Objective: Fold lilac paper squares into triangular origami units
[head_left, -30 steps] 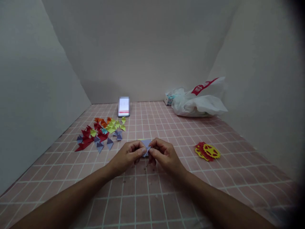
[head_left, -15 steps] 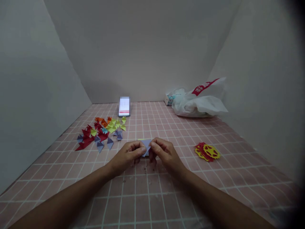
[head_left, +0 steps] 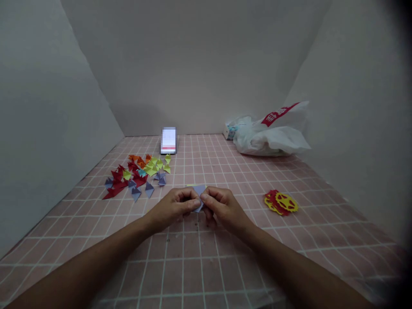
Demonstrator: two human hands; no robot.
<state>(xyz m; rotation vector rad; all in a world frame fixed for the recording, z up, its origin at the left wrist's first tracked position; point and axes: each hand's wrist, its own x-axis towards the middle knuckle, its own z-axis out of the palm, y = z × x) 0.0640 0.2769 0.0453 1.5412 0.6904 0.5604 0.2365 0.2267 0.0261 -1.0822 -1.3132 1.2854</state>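
Note:
A small sheet of purple origami paper [head_left: 199,189] is pinched between both hands above the middle of the table. My left hand [head_left: 178,205] is closed on its left side, thumb on top. My right hand [head_left: 222,206] is closed on its right side, thumb and fingertips almost meeting the left thumb. The fingers cover much of the paper, so its folds are hard to make out. Just behind it shows a thin strip of yellow paper [head_left: 191,185], mostly hidden by the hands and the purple sheet.
Several folded paper pieces [head_left: 137,177] in red, orange, yellow, blue and purple lie at left. A lit phone [head_left: 169,140] stands behind them. Red and yellow cut-out discs [head_left: 286,203] lie at right. A white plastic bag [head_left: 270,139] and a tissue box [head_left: 229,131] sit at back right.
My hands have come slightly closer together on the purple paper, thumbs now nearly touching. The whole view has shifted a little; the objects on the table stay in place.

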